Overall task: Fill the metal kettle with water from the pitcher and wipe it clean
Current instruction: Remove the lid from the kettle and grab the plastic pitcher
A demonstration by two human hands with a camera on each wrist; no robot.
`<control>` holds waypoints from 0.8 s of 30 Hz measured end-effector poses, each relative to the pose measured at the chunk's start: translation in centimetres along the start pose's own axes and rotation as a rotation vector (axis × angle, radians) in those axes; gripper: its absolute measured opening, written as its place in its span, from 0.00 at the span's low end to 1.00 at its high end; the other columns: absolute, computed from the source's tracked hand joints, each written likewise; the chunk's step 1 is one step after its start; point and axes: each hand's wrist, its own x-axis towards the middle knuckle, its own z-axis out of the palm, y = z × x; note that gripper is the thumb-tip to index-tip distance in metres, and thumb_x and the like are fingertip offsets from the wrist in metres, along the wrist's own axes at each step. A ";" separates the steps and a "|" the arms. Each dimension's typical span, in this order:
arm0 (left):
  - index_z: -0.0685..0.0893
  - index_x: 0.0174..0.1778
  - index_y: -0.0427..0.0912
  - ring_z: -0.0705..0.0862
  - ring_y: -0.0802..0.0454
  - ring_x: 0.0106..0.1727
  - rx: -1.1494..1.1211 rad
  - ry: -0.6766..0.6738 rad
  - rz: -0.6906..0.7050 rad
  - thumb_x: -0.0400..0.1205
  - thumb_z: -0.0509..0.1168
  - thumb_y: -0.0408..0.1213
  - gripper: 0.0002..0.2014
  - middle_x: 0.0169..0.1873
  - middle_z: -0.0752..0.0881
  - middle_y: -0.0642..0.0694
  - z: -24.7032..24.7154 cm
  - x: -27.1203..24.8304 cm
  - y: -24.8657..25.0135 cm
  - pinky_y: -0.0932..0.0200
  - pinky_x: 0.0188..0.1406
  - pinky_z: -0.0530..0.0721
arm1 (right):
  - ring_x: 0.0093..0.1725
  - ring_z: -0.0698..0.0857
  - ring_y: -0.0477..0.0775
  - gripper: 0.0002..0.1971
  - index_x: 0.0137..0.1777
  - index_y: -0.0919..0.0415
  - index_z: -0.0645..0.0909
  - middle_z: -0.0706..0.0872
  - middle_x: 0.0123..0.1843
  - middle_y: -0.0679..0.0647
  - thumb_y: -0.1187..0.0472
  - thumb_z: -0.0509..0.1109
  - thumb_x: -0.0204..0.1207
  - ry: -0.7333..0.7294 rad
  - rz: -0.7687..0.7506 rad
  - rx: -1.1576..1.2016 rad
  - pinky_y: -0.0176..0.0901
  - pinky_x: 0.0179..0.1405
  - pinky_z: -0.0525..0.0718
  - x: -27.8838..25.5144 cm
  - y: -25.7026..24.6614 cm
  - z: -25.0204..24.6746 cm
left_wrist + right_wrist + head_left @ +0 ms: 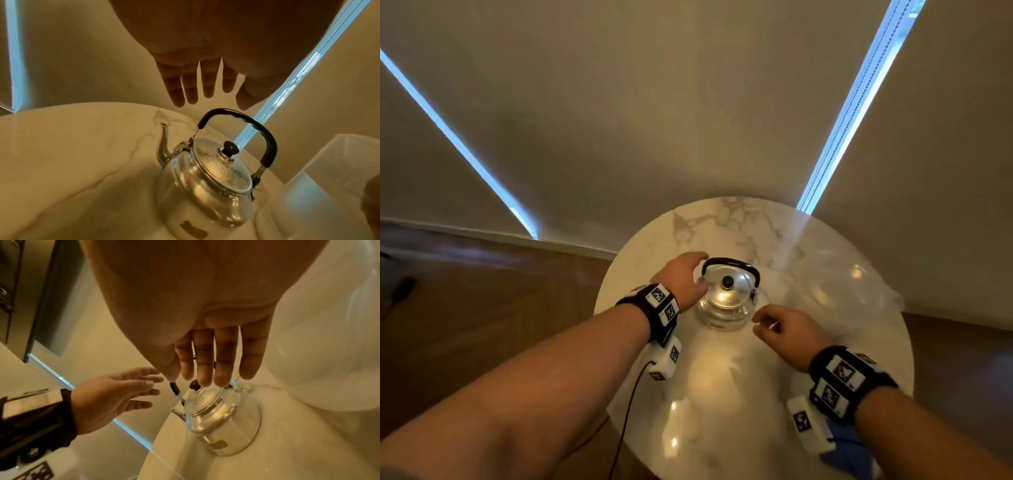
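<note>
The shiny metal kettle [726, 301] stands near the middle of the round marble table [722, 394], lid on, black handle [246, 123] upright, spout [163, 146] pointing left. Droplets speckle its lid [220, 165]. My left hand [686, 275] hovers beside the kettle's left shoulder with straight fingers [193, 84] close to the handle, holding nothing. My right hand [774, 323] hangs just right of the kettle's front, fingers [218, 363] loose and empty. A clear plastic pitcher [839, 287] stands to the kettle's right. In the right wrist view the left hand [115, 395] is spread open beside the kettle [222, 415].
A blue cloth [849, 448] lies at the table's near right edge under my right forearm. Wall and blinds stand close behind the table. A cable [630, 404] trails from my left wrist over the table's left edge. Wooden floor lies to the left.
</note>
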 end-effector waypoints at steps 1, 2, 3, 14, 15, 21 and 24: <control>0.70 0.80 0.58 0.80 0.49 0.72 0.004 -0.022 0.016 0.78 0.68 0.50 0.32 0.77 0.76 0.52 0.1 0.8 -0.2 0.53 0.72 0.78 | 0.50 0.84 0.42 0.08 0.60 0.41 0.84 0.85 0.50 0.39 0.47 0.71 0.83 0.000 0.017 0.000 0.42 0.52 0.83 0.5 -0.2 0.3; 0.68 0.81 0.58 0.78 0.49 0.74 0.009 -0.052 0.021 0.79 0.68 0.49 0.32 0.78 0.76 0.51 0.1 1.3 -0.2 0.54 0.73 0.76 | 0.49 0.84 0.40 0.10 0.62 0.42 0.83 0.85 0.51 0.38 0.47 0.71 0.83 0.013 0.056 0.001 0.41 0.51 0.82 1.1 -0.4 0.4; 0.68 0.82 0.56 0.78 0.48 0.74 0.008 -0.083 0.026 0.80 0.67 0.49 0.32 0.77 0.77 0.49 0.3 1.9 -0.3 0.54 0.72 0.75 | 0.49 0.83 0.39 0.12 0.64 0.42 0.83 0.85 0.53 0.38 0.48 0.71 0.83 0.032 0.075 0.009 0.41 0.51 0.82 1.5 -0.4 0.6; 0.85 0.57 0.49 0.84 0.49 0.52 -0.013 -0.200 0.138 0.84 0.64 0.43 0.09 0.52 0.85 0.49 0.9 3.7 -1.5 0.56 0.51 0.79 | 0.49 0.86 0.43 0.27 0.78 0.44 0.73 0.85 0.67 0.48 0.51 0.74 0.81 0.239 0.246 0.207 0.44 0.51 0.82 6.6 -2.4 1.7; 0.84 0.57 0.50 0.84 0.49 0.51 -0.036 -0.207 0.141 0.84 0.64 0.43 0.08 0.51 0.85 0.50 1.0 3.0 -1.7 0.55 0.51 0.80 | 0.49 0.86 0.43 0.26 0.78 0.43 0.73 0.85 0.67 0.47 0.50 0.73 0.81 0.240 0.248 0.220 0.43 0.51 0.82 6.6 -2.4 1.8; 0.84 0.54 0.50 0.85 0.50 0.50 -0.150 -0.212 0.103 0.83 0.67 0.46 0.08 0.49 0.86 0.50 2.0 -3.0 -2.9 0.50 0.54 0.84 | 0.54 0.87 0.44 0.24 0.79 0.42 0.73 0.87 0.63 0.45 0.52 0.71 0.84 0.177 0.170 0.170 0.38 0.49 0.81 4.0 -2.1 3.4; 0.83 0.52 0.52 0.86 0.52 0.47 -0.237 -0.222 0.047 0.82 0.66 0.49 0.08 0.47 0.86 0.52 2.7 -6.3 -3.7 0.47 0.52 0.86 | 0.57 0.85 0.42 0.26 0.80 0.41 0.72 0.85 0.63 0.44 0.52 0.71 0.83 0.155 0.089 0.095 0.43 0.57 0.84 2.3 -1.4 5.0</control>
